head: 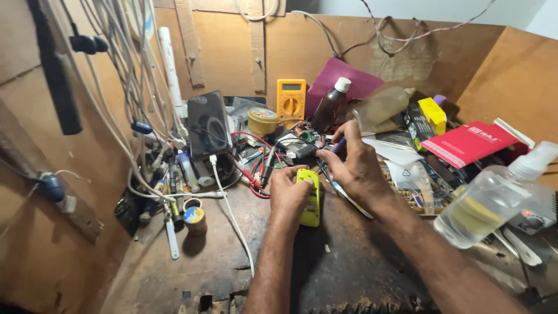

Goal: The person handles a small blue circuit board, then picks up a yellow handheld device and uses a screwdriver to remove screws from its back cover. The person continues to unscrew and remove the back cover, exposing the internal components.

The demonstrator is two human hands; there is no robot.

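My left hand (287, 192) is closed around a small yellow-green phone-like device (311, 200) that lies on the dark worn wooden bench (197, 261). My right hand (356, 166) is just right of it and pinches a thin tool with a blue handle (339, 145); its tip is hidden behind my fingers. The two hands nearly touch above the device.
A yellow multimeter (291, 97) leans on the back wall next to a dark brown bottle (330, 106). A black phone (209, 125) stands at the left among hanging cables. A clear spray bottle (494, 195), a red box (468, 142) and a solder spool (195, 220) crowd the bench.
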